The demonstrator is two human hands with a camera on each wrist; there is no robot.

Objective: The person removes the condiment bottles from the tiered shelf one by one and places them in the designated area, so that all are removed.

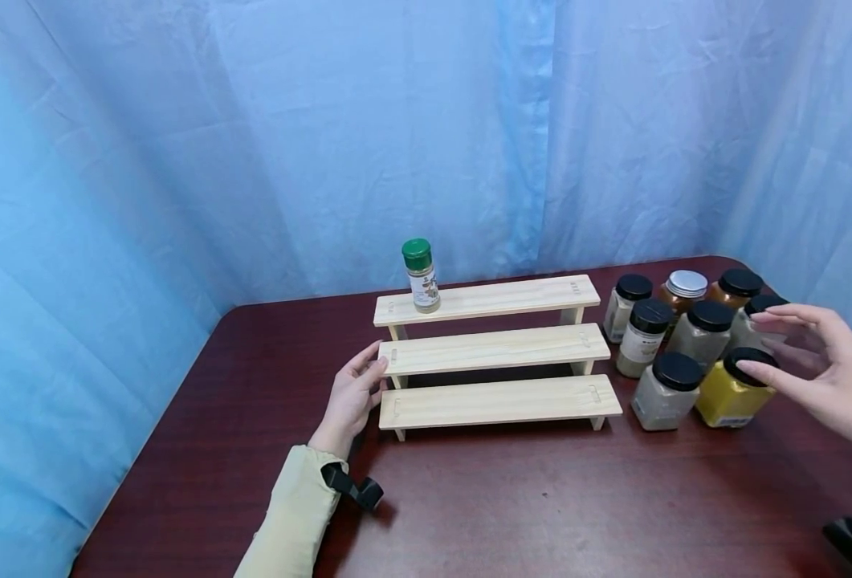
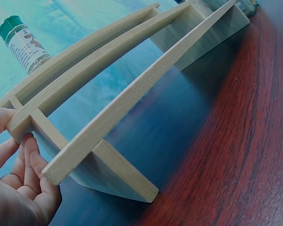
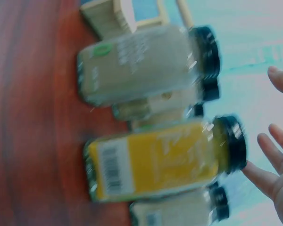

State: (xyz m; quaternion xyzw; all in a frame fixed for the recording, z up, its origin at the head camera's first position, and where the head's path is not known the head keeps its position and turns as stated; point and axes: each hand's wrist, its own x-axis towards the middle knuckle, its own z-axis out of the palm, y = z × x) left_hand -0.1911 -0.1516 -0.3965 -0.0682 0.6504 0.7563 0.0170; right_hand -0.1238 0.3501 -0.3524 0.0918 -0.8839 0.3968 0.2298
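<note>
Jar (image 1: 733,389) of yellow powder, black-lidded, barcode-labelled, upright by right hand (image 1: 841,381).

Table (image 1: 541,514): rack (image 1: 498,401), jars (image 1: 674,377).

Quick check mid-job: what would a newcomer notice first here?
The three-step wooden rack at the table's middle, bare except for one green-capped spice bottle on its top step. Right of it crowd the spice jars, the yellow jar in front, with the open right hand over it. The left hand touches the rack's left end.
</note>
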